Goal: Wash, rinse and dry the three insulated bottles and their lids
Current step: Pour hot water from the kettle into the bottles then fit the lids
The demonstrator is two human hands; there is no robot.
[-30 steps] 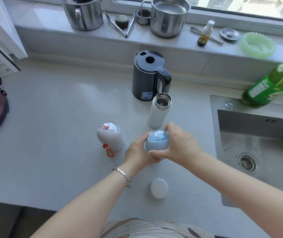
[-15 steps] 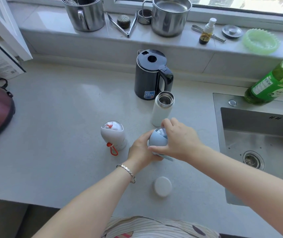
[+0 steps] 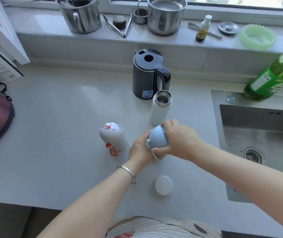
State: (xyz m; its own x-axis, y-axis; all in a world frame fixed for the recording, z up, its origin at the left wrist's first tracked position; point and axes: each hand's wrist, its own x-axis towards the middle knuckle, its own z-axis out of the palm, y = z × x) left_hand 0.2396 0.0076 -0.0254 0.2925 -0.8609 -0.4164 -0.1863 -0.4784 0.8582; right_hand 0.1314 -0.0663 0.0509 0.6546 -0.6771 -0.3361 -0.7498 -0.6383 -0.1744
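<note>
Unscrewing looks to be the step in hand. L hand (image 3: 140, 148) wraps the body of the pale-blue round-topped insulated bottle (image 3: 157, 140) and R hand (image 3: 180, 141) grips it at the domed top, mid-front of the grey stone counter (image 3: 60, 134). No washing yet, I judge.

White cylinder bottle w/ steel mouth (image 3: 160, 112) stands open just behind. Its flat white round lid (image 3: 163, 185) lies near the front edge. White bottle w/ clear dome & red loop (image 3: 112, 136) is capped, to the L.

Next: lift the top off and park it away from the edge. Steel sink (image 3: 216, 117) is close on the R, black kettle (image 3: 147, 74) behind; open room lies L.
</note>
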